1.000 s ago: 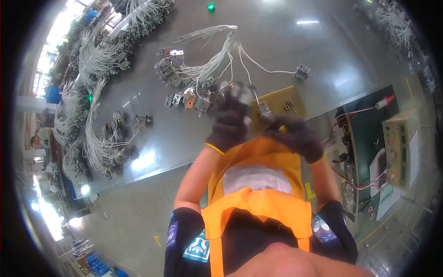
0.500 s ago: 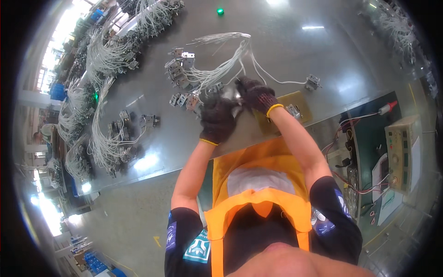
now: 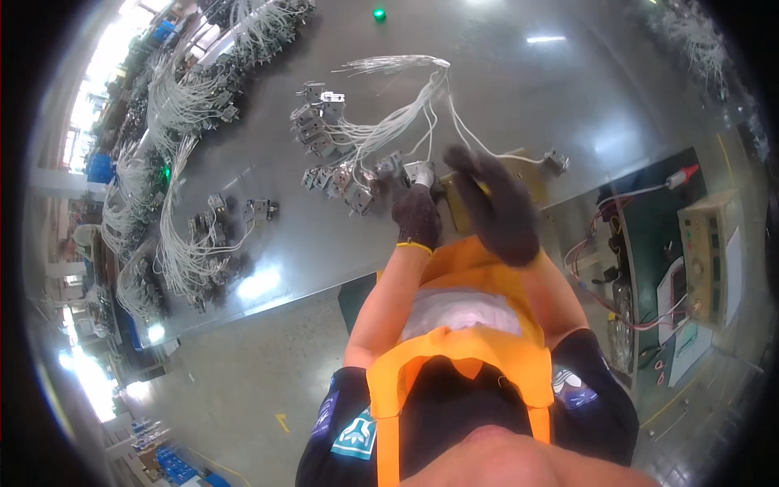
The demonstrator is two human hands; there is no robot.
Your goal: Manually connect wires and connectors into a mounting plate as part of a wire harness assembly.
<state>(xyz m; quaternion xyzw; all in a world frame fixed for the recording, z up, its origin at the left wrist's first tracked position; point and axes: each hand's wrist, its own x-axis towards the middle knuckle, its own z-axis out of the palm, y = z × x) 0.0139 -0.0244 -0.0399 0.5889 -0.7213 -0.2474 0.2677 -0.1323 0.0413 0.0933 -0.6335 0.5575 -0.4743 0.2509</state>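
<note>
In a dark knitted glove with a yellow cuff, my left hand (image 3: pixel 416 215) is closed on a small metal switch-like block (image 3: pixel 419 171) with a white wire running up from it. Beside it to the left lie several similar metal blocks (image 3: pixel 312 128) on white wires (image 3: pixel 398 120), gathered at a tied end (image 3: pixel 440 63). My right hand (image 3: pixel 497 209), also gloved and blurred, is stretched out above a yellow-brown board (image 3: pixel 526 180), fingers extended, with nothing visible in them. Another wired block (image 3: pixel 556 162) lies beyond it to the right.
Under everything is a grey metal table (image 3: pixel 503 89). More wired bundles (image 3: pixel 182 105) line its left side, with another bundle (image 3: pixel 215 235) nearer me. A beige control box (image 3: pixel 704 252) with cables stands on a dark green surface at right.
My left hand has shifted right and now grips a block, its fingers reaching upward. My right hand has drawn back toward me and to the right, away from the blocks.
</note>
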